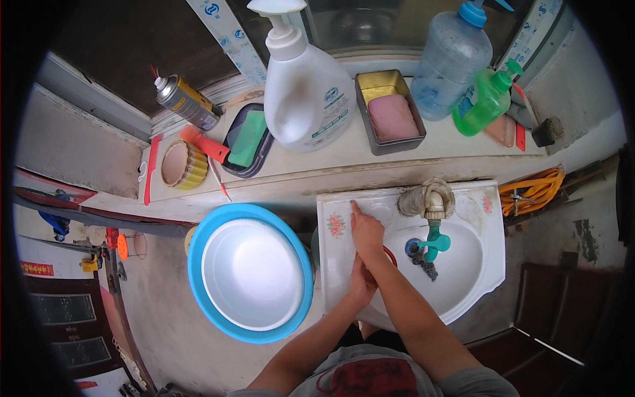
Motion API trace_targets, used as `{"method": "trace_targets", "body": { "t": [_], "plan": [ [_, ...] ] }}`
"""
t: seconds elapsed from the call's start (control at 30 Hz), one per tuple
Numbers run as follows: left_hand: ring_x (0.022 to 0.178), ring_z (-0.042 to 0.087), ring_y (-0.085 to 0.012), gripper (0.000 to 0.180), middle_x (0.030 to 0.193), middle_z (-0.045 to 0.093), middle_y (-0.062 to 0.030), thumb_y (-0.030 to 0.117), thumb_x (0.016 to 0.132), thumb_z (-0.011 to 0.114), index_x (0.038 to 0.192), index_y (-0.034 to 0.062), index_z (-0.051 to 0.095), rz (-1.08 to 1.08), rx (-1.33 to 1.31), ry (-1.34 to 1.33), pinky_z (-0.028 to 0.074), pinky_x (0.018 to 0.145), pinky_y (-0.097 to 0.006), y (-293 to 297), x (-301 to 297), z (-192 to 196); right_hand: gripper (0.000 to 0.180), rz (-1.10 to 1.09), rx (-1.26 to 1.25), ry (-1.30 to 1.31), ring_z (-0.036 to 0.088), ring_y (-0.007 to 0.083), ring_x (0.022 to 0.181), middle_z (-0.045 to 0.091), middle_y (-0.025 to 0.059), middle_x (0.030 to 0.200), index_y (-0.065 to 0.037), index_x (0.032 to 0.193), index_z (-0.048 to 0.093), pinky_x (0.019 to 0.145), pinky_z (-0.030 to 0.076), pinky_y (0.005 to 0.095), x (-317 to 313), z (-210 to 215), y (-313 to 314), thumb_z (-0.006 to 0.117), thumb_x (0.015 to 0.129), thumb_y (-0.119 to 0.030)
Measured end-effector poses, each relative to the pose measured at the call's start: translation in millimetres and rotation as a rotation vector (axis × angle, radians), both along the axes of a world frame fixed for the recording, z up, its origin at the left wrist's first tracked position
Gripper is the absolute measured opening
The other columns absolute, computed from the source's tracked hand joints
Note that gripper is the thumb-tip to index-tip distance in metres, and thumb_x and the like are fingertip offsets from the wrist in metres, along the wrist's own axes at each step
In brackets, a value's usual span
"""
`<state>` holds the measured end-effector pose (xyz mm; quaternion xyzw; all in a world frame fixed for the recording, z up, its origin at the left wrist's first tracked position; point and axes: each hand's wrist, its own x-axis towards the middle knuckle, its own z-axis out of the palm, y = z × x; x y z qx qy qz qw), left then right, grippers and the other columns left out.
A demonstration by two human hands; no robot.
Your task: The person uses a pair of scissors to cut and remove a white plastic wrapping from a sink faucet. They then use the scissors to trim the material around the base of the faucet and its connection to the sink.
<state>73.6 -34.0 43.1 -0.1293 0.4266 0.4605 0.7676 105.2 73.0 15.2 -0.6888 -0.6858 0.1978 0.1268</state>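
A person's right hand stretches its index finger toward a white sink's back-left corner, its other fingers folded, nothing visible in that grip. The left hand sits just below, near a red-edged object at the bowl's left side; the right forearm hides whether the left grip closes on it. A light fingertip and steady lower hand would likely serve best. Alongside, a white basin nests in a blue tub; on the ledge, a metal tin holds a pink bar.

Pale window ledge; grey floor; brown door left; stained wall.
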Motion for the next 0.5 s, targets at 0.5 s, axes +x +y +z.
{"method": "trace_targets", "body": {
  "t": [0.5],
  "plan": [
    [0.087, 0.058, -0.0204, 0.042, 0.095, 0.06, -0.0052, 0.045, 0.092, 0.036, 0.116, 0.0133, 0.048, -0.237, 0.076, -0.003, 0.044, 0.079, -0.034, -9.4, -21.6, -9.6, 0.04, -0.062, 0.058, 0.066, 0.061, 0.0335, 0.063, 0.062, 0.0139, 0.067, -0.018, 0.126, 0.049, 0.061, 0.049, 0.0441, 11.0, -3.3, -13.2, 0.051, 0.086, -0.021]
  ]
}}
